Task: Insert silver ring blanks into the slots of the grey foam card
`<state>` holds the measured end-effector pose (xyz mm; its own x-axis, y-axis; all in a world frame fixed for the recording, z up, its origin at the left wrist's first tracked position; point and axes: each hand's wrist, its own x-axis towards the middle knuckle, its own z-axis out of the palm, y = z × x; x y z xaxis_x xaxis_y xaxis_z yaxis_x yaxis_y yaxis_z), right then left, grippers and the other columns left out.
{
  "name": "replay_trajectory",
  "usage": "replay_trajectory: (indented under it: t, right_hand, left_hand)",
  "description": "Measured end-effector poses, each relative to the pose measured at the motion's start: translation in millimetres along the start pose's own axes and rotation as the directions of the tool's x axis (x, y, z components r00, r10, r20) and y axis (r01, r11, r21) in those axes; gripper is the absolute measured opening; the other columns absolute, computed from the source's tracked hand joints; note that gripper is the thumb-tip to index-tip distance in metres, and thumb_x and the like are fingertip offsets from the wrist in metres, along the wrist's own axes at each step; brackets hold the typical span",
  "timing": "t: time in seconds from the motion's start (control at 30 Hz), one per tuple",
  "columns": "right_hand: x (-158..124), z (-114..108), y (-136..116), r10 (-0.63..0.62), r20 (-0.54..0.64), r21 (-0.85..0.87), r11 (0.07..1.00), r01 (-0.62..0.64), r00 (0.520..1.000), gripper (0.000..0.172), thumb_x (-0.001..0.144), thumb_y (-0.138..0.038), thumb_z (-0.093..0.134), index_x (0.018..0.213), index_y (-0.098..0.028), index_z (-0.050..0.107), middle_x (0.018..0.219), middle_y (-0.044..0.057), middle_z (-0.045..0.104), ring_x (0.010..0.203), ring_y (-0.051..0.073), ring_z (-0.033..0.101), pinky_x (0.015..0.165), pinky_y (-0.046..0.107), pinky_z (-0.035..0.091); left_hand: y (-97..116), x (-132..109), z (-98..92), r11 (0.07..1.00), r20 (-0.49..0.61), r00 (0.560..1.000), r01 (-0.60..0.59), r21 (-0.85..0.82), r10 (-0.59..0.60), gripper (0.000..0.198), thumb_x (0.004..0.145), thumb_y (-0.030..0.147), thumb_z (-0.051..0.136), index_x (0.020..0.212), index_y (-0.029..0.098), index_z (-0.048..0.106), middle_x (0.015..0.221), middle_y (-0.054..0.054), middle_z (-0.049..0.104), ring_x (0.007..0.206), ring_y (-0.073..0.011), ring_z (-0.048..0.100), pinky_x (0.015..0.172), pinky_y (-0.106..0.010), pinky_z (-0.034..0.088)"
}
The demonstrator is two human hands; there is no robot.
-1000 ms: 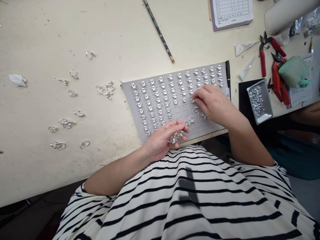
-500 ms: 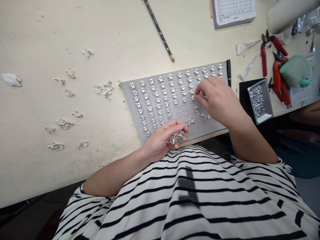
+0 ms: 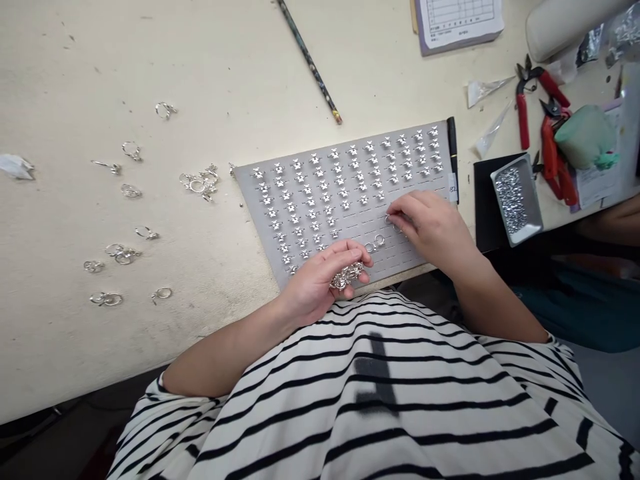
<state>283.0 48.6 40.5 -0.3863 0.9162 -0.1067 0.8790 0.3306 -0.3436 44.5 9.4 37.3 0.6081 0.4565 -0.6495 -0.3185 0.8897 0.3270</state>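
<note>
Silver rings in a tangled bunch (image 3: 345,275), cradled by the curled, loosely closed fingers (image 3: 340,252) of the left hand (image 3: 315,283), near 6 o'clock on a grey slotted display card (image 3: 400,263). Right hand (image 3: 430,230) at 3 o'clock on that card, fingers (image 3: 410,203) pressed together, tips right at one small ring (image 3: 387,219) in a slot; whether pinching it, impossible to tell. Light fingertip contact, square to the slot, suits so small a piece, clear of the star-shaped silver pieces in rows (image 3: 325,180) toward 12 o'clock. Loose rings (image 3: 131,191) on a cream workbench (image 3: 75,80) at 9 o'clock.
</note>
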Motion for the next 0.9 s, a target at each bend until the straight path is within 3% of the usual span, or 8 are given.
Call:
replay_trajectory:
  t: [0.2,0.33,0.5,0.73,0.9]
  right_hand:
    - [9,7,15,0.028,-0.231,-0.106,0.993,-0.053,0.973,0.017,0.104,-0.03,0.049,0.094,-0.026,0.062,0.097,0.008,0.069,0.097,0.026,0.062,0.089,0.046,0.052]
    - [12,19,27,-0.054,-0.269,-0.155,0.988,0.012,0.962,0.019,0.104,-0.028,0.048,0.094,-0.024,0.063,0.099,0.008,0.07,0.098,0.025,0.063,0.088,0.045,0.053]
    - [12,21,30,-0.119,-0.256,-0.158,0.984,0.08,0.959,0.017,0.104,-0.025,0.05,0.093,-0.024,0.064,0.101,0.006,0.074,0.095,0.024,0.065,0.085,0.041,0.054]
    - [-10,-3,15,-0.081,-0.252,-0.041,0.997,0.073,0.964,0.015,0.102,-0.023,0.055,0.111,-0.024,0.068,0.111,0.006,0.075,0.103,0.022,0.069,0.093,0.038,0.055]
    - [-30,-12,9,-0.142,-0.026,-0.027,0.99,0.142,0.989,0.017,0.099,-0.026,0.062,0.114,-0.02,0.068,0.115,0.01,0.072,0.105,0.025,0.068,0.092,0.04,0.055]
  left_hand:
    - [0,-1,-0.6,1.0,0.03,0.999,-0.01,0.003,0.01,0.022,0.091,0.04,0.074,0.09,0.018,0.068,0.103,-0.001,0.06,0.077,-0.0077,0.061,0.047,-0.01,0.042]
    - [-1,-1,-1.1,1.0,0.036,0.999,-0.012,0.002,0.012,0.021,0.092,0.039,0.073,0.09,0.018,0.069,0.103,-0.001,0.06,0.078,-0.0073,0.061,0.047,-0.009,0.043]
    - [-1,-1,-0.3,1.0,0.026,1.0,-0.005,-0.001,0.005,0.02,0.092,0.037,0.072,0.09,0.018,0.069,0.102,-0.001,0.059,0.076,-0.0066,0.061,0.047,-0.009,0.043]
    - [0,-1,1.2,1.0,-0.008,1.0,-0.003,0.006,0.003,0.022,0.091,0.039,0.073,0.089,0.017,0.07,0.104,-0.003,0.06,0.078,-0.0079,0.062,0.048,-0.009,0.045]
    - [-2,-3,1.1,1.0,0.003,1.0,0.006,0.006,-0.006,0.026,0.098,0.046,0.065,0.106,0.023,0.076,0.116,-0.005,0.066,0.099,-0.0146,0.07,0.069,-0.017,0.061]
